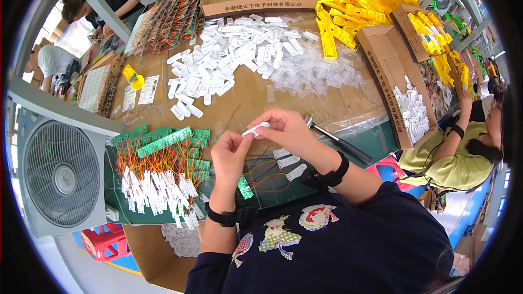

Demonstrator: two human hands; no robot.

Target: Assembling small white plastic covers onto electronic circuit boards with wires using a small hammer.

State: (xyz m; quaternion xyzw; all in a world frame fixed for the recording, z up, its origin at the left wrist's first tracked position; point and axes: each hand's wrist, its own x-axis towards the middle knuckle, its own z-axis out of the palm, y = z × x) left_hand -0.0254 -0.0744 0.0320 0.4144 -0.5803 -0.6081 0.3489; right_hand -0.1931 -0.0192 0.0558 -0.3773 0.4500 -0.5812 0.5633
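Note:
Between both hands, above the cardboard-covered bench, is a small white oblong plastic piece. The fingertips of my left hand pinch its near left end. At its far right end, the thumb and fingers of my right hand close on it. Beyond them spreads a pile of similar white plastic pieces, with clear thin plastic pieces to its right. Below my hands lie wired white strips and a green circuit board. A hammer with a black handle rests right of my right hand.
Green boards with wired white strips lie at left, near a box fan. Yellow plastic housings heap at the far right. An open cardboard box holds white pieces. A co-worker sits at right; others work far left.

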